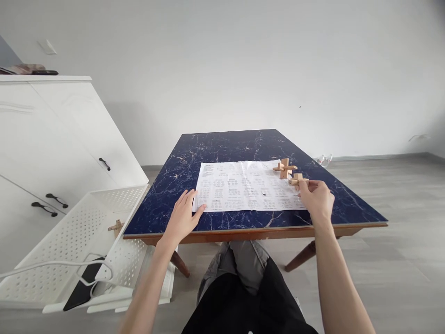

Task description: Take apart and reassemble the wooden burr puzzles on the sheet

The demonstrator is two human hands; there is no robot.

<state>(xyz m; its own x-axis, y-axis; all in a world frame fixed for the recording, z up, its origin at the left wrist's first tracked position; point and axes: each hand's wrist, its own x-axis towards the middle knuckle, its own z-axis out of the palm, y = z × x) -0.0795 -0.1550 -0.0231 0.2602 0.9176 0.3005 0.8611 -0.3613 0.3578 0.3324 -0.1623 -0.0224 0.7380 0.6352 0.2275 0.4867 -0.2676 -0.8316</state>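
A large printed paper sheet (236, 185) lies unfolded on the blue marble-patterned table (222, 148). My left hand (184, 215) rests with spread fingers at the sheet's lower left corner, the thumb lying over its edge. At the sheet's right side, my right hand (317, 197) pinches a small wooden block puzzle (297, 179) made of crossed pieces; the fingers partly hide it. Just beyond it, a second wooden block puzzle (284, 168) of interlocking bars stands on the sheet's upper right corner, untouched.
Left of the table stands a white perforated basket (69, 232) with a black flat object (85, 283), a white cable (52, 264) and a wooden piece (116, 227). A white cabinet (62, 134) rises behind it. A pale wall borders the table's far side.
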